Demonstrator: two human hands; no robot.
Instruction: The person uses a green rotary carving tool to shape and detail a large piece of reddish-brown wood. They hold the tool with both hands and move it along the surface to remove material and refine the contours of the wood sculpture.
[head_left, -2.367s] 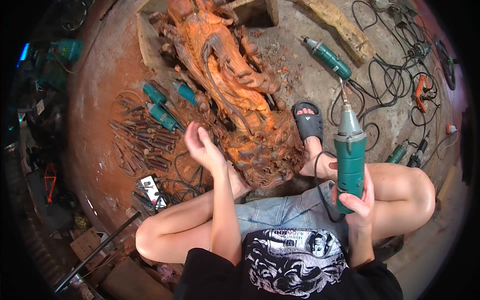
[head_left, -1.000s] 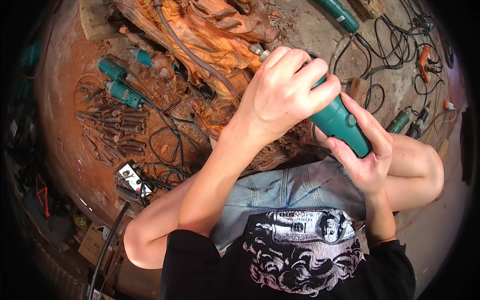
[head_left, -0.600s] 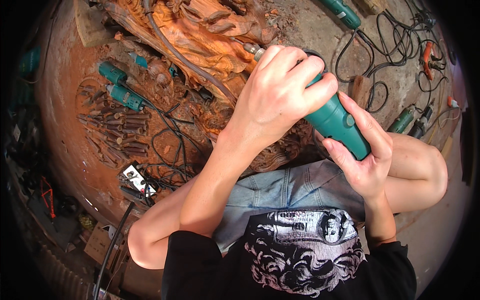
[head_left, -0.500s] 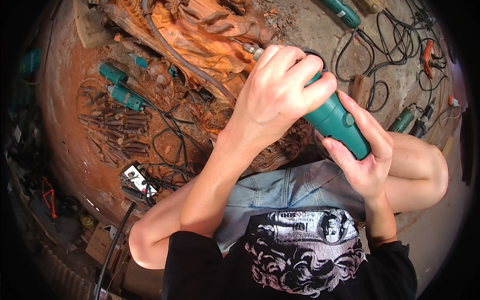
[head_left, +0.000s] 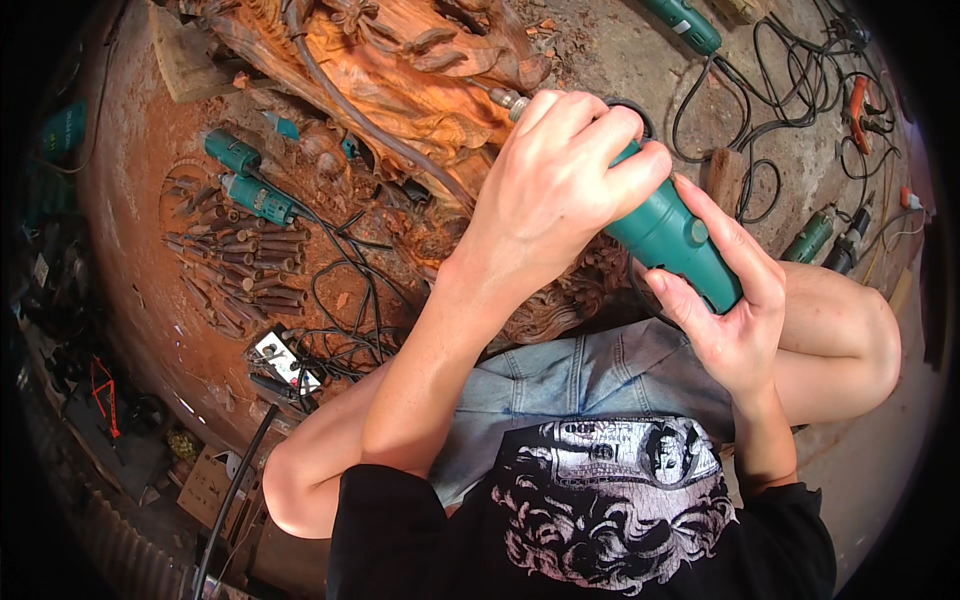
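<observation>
A green die grinder [head_left: 672, 240] lies slantwise between my two hands, its metal collet pointing up and left. My left hand [head_left: 560, 165] wraps round its front end near the collet. The rear of the body rests in my right hand [head_left: 738, 290], thumb on one side and fingers along the other. Past the collet, the thin bit reaches toward a carved reddish wood sculpture [head_left: 375, 75] with folds and twisted shapes. Whether the bit touches the wood I cannot make out. My left hand hides part of the tool and of the carving behind it.
Two more green power tools [head_left: 258, 198] lie at the left beside a heap of brown carving chisels or bits [head_left: 250, 262]. A white control box [head_left: 285, 362] sits among black cables. More green tools [head_left: 685, 25], tangled cords [head_left: 790, 90] and red-handled pliers [head_left: 857, 112] are at the right.
Both hands keep the same hold on the grinder, almost still. The surroundings shift slightly in the picture.
</observation>
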